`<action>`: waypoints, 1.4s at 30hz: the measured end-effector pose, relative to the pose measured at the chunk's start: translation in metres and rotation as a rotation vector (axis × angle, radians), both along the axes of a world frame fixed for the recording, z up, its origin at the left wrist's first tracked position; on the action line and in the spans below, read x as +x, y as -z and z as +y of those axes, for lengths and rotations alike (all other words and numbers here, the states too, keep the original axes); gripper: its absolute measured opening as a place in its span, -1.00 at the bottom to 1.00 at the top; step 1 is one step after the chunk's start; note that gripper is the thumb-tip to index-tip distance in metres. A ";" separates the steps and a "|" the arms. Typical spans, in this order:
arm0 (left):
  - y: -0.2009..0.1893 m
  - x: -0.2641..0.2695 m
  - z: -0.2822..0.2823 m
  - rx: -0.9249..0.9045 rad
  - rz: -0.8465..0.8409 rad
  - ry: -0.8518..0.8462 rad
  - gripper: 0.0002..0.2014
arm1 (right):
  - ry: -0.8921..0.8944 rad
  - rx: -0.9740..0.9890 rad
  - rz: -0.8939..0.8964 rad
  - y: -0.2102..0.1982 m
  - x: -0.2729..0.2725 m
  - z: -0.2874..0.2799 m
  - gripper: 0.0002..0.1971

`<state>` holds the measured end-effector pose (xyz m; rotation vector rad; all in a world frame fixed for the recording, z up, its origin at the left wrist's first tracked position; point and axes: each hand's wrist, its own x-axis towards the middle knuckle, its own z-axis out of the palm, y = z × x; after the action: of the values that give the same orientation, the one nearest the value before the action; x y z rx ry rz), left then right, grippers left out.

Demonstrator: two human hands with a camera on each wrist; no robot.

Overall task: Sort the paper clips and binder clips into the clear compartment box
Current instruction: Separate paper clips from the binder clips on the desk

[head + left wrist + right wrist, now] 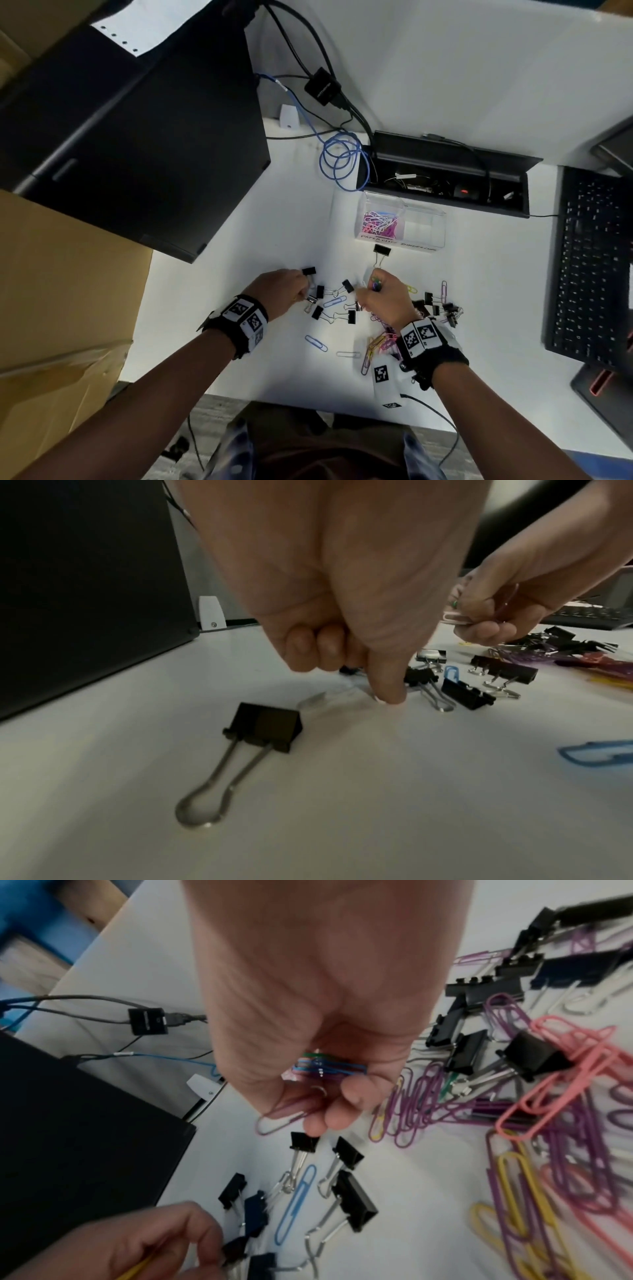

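Note:
The clear compartment box [424, 219] stands at the back of the white desk; its left cell holds pink, purple and white paper clips [378, 221], and the right cell looks bare. One black binder clip [382, 253] lies just in front of it. My left hand [296, 291] is curled among several black binder clips [329, 303], holding a yellow paper clip [137, 1269], with one fingertip [388, 695] pressed on the desk. My right hand [375, 291] grips a bundle of coloured paper clips [322, 1066] and pinches a pale one [281, 1121]. A heap of mixed clips [531, 1110] lies to the right.
A black computer tower [137, 137] and a cardboard box [61, 291] close off the left. An open cable tray [445, 178] and a coiled blue cable [342, 161] sit behind the compartment box. A black keyboard [589, 267] lies at the right. Loose blue paper clips [317, 342] lie near me.

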<state>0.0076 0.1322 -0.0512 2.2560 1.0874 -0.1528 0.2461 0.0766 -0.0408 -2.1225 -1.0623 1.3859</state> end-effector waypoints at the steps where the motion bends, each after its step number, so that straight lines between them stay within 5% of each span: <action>1: 0.000 -0.002 0.000 -0.033 0.013 -0.010 -0.95 | 0.005 -0.006 -0.003 0.000 0.001 -0.001 -0.74; 8: -0.001 -0.012 0.002 -0.433 -0.031 -0.309 -0.88 | 0.186 -0.023 0.215 0.004 0.001 -0.001 -0.80; 12: -0.006 -0.016 0.002 -0.416 -0.088 -0.449 -0.67 | 0.248 -0.058 0.268 0.004 0.001 0.001 -0.79; 16: -0.011 -0.022 0.008 -0.488 -0.042 -0.496 -0.70 | 0.206 -0.090 0.209 0.006 0.004 0.002 -0.74; 21: -0.022 -0.013 0.005 -0.779 -0.282 -0.770 -0.85 | 0.419 -0.233 0.527 -0.001 0.002 0.006 -0.72; 26: -0.030 -0.002 0.003 -0.760 -0.425 -0.779 -0.78 | 0.476 -0.216 0.730 -0.011 0.000 0.005 -0.90; 31: -0.052 0.037 0.016 -0.755 -0.454 -0.716 -0.84 | 0.481 -0.160 0.696 -0.022 0.014 0.014 -0.91; 36: -0.069 0.106 0.048 -0.785 -0.561 -0.721 -0.71 | 0.534 0.007 0.787 -0.039 0.029 0.048 -0.93; 42: -0.065 0.170 0.078 -0.935 -0.608 -0.969 -0.87 | 0.559 0.084 0.663 -0.047 0.042 0.080 -0.85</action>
<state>0.1776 0.2106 0.0133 0.7327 1.2560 0.3428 0.2878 0.1569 0.0065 -1.5302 -0.2363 1.5317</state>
